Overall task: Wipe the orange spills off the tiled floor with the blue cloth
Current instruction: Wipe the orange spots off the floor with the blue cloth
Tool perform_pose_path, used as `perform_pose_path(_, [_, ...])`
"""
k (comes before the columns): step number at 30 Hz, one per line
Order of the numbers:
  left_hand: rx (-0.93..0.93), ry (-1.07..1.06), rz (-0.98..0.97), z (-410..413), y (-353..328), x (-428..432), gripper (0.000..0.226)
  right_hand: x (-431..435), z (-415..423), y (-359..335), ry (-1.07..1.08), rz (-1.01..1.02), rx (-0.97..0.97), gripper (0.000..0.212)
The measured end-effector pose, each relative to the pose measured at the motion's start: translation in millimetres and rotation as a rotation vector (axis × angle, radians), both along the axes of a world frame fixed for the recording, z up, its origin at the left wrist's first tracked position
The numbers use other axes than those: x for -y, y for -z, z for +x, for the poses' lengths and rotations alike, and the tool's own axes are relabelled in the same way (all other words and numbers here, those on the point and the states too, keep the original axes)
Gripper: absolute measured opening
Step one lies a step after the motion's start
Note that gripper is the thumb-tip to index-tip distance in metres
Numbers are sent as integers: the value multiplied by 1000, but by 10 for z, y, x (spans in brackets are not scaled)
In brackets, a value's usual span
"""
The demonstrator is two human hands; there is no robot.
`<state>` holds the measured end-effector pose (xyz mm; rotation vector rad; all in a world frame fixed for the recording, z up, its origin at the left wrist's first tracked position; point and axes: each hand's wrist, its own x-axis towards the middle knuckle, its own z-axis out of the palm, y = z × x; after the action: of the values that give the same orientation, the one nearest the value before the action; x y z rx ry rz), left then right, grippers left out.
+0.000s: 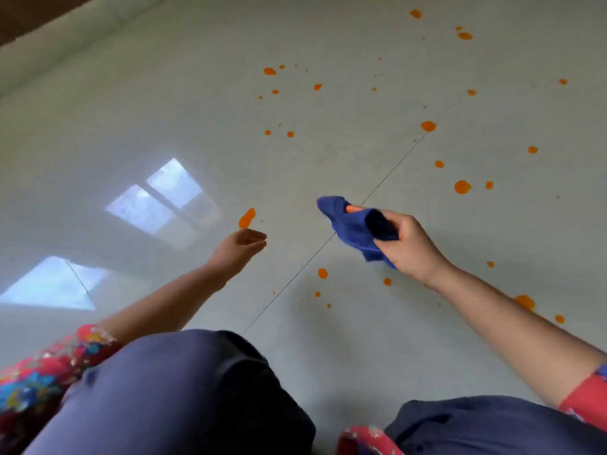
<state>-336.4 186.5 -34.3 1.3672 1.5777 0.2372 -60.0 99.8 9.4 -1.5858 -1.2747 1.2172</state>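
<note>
1. Glossy pale tiled floor (197,110) fills pretty much the whole view. One thin grout line (394,165) runs diagonally across it, and there are bright window reflections (164,195) over on the left side.
2. Along the floor's far-left edge there's a pale skirting (65,41), with a brown strip (33,14) behind it in the corner.
3. Orange spills (462,187) are everywhere. Lots of drops and blobs are scattered over the far and right parts of the floor. A few small ones sit closer in between the two arms, and a couple more lie by the right forearm.
4. Blue cloth (351,224) is bunched up in the right hand (410,247), fingers curled round it, with a loose end poking out away from the person. It sits right over the grout line, about mid-floor. Can't tell if it's actually touching the tiles or held just above them.
5. There's a small orange bit at the cloth's top fold. Could be a stain or a fingertip, honestly can't tell.
6. Left hand (238,247) holds nothing, fingers relaxed and loosely curved, reached out to the left of the grout line. A long orange smear (247,218) lies just beyond its fingertips.
7. At the near edge you get the person's knees in dark blue trousers (170,389), plus red floral sleeves (49,372) on both arms.
</note>
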Motion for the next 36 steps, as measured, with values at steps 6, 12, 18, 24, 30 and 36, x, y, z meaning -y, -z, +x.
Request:
perform_pose_path(6, [-65,121,187,-397,462,402,28,459,-178,516,-990,-5,689,74])
perform_pose_path(12, [-161,94,370,-846,749,230,32,328,-386,1039,-894,-59,968,57])
perform_pose_path(18, [-222,119,464,-870,1027,-196,46,594,-901,1649,-639,-111,1177,65])
perform_pose_path(24, [-333,136,526,-1038,1274,-544,51,337,-934,1807,-336,-69,1184,57])
perform_pose_path(30, [-423,157,508,-1194,1465,-622,56,392,-1373,1900,-594,158,1108,58])
perform_pose_path(36, [-459,164,544,-1215,1535,-536,51,209,-824,1820,-439,108,1204,55])
